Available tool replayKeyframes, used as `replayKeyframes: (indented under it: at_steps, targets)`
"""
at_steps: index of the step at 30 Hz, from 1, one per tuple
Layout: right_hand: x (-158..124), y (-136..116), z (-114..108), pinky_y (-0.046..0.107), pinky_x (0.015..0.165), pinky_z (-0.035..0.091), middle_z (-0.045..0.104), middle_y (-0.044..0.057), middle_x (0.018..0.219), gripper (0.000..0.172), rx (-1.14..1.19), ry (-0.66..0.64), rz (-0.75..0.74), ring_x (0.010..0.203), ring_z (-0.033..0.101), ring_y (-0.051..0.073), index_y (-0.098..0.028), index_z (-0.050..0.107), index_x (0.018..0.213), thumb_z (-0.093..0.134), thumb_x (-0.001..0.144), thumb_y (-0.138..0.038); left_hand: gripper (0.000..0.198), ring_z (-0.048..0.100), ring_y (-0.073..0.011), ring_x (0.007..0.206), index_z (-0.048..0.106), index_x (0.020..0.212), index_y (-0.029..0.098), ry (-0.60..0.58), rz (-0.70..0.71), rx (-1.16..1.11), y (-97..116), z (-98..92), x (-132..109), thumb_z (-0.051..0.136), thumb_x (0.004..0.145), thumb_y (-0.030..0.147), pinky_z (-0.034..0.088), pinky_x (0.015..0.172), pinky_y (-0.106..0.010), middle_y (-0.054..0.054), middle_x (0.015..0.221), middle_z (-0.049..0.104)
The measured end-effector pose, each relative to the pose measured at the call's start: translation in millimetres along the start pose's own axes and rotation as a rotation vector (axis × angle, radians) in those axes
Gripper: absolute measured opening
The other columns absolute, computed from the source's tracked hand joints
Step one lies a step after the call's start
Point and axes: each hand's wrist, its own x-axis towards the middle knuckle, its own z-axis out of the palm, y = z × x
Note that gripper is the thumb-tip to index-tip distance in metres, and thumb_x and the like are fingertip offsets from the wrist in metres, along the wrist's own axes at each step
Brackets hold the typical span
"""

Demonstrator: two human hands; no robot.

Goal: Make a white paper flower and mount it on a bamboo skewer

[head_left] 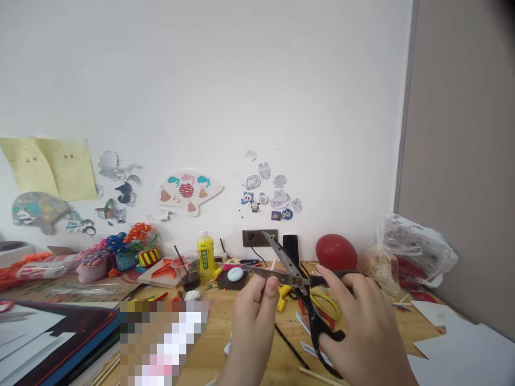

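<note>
My right hand [364, 332] grips the black handles of a pair of scissors [290, 271], whose metal blades stand apart and point up and to the left. My left hand [253, 316] is closed in a pinch just under the lower blade, holding something small that I cannot make out. Both hands are raised above the wooden table [249, 343], near its front middle.
A red balloon [336, 252], a yellow bottle [205, 254] and a wall socket [259, 237] stand at the back. Colourful craft pieces [120, 249] crowd the left. A plastic bag [418, 249] sits right, white paper [454, 343] front right, folders [60, 338] front left. Sticks and scraps litter the table.
</note>
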Motion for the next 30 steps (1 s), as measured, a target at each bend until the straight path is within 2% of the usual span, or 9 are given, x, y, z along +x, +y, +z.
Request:
replayKeyframes:
  at_steps: [3, 7, 10, 16, 23, 27, 30]
  targets:
    - [-1.0, -0.3, -3.4, 0.038, 0.067, 0.04, 0.046, 0.007, 0.086, 0.06, -0.024, 0.032, -0.009, 0.078, 0.048, 0.025, -0.018, 0.046, 0.119, 0.052, 0.059, -0.017, 0.041, 0.027, -0.0101, 0.047, 0.028, 0.052, 0.022, 0.006, 0.044, 0.078, 3.8, -2.8, -0.2, 0.042, 0.08, 0.048, 0.022, 0.045, -0.023, 0.007, 0.05, 0.029]
    - [-1.8, -2.1, -7.4, 0.038, 0.066, 0.039, 0.046, 0.007, 0.085, 0.06, -0.033, 0.061, -0.019, 0.076, 0.048, 0.025, -0.019, 0.047, 0.119, 0.052, 0.058, -0.017, 0.041, 0.027, -0.0102, 0.047, 0.03, 0.051, 0.021, -0.002, 0.092, 0.094, 7.4, -5.8, -0.4, 0.042, 0.079, 0.049, 0.022, 0.044, -0.023, 0.006, 0.049, 0.029]
    - [-1.3, -3.5, -9.3, 0.037, 0.066, 0.038, 0.046, 0.007, 0.084, 0.06, -0.036, 0.069, -0.023, 0.076, 0.048, 0.024, -0.019, 0.047, 0.118, 0.052, 0.058, -0.017, 0.041, 0.025, -0.0094, 0.047, 0.034, 0.053, 0.021, -0.019, 0.038, 0.014, 8.7, -6.1, -1.1, 0.044, 0.079, 0.05, 0.021, 0.044, -0.023, 0.007, 0.049, 0.03]
    - [1.0, -3.5, -9.6, 0.038, 0.067, 0.04, 0.046, 0.007, 0.086, 0.061, -0.009, 0.015, -0.01, 0.078, 0.048, 0.025, -0.018, 0.046, 0.12, 0.052, 0.059, -0.017, 0.03, 0.028, -0.0083, 0.048, 0.047, 0.073, 0.019, -0.175, -0.112, -0.288, 13.2, -3.9, -4.7, 0.044, 0.081, 0.048, 0.024, 0.045, -0.019, 0.007, 0.053, 0.034]
    - [0.6, -3.9, -8.0, 0.039, 0.069, 0.041, 0.044, 0.006, 0.087, 0.063, 0.039, -0.027, 0.014, 0.079, 0.048, 0.024, -0.02, 0.042, 0.123, 0.051, 0.061, -0.017, 0.03, 0.036, -0.0111, 0.057, 0.053, 0.088, 0.02, -0.119, -0.067, -0.238, 10.3, -4.3, -3.9, 0.046, 0.08, 0.049, 0.033, 0.054, -0.021, 0.004, 0.062, 0.039]
    - [0.9, -4.3, -9.7, 0.039, 0.068, 0.042, 0.044, 0.006, 0.087, 0.065, 0.037, -0.042, 0.022, 0.078, 0.048, 0.024, -0.021, 0.04, 0.125, 0.051, 0.061, -0.017, 0.032, 0.04, -0.0128, 0.063, 0.048, 0.071, 0.02, -0.093, -0.076, -0.163, 7.6, -3.5, -5.5, 0.043, 0.081, 0.05, 0.035, 0.058, -0.024, 0.002, 0.066, 0.043]
    - [2.0, -4.8, -12.2, 0.039, 0.068, 0.042, 0.045, 0.006, 0.086, 0.065, 0.023, -0.032, 0.017, 0.078, 0.048, 0.025, -0.021, 0.04, 0.125, 0.05, 0.061, -0.017, 0.037, 0.038, -0.0118, 0.06, 0.04, 0.062, 0.02, -0.093, -0.095, -0.122, 8.8, -4.0, -8.0, 0.041, 0.081, 0.052, 0.033, 0.054, -0.023, 0.003, 0.062, 0.04]
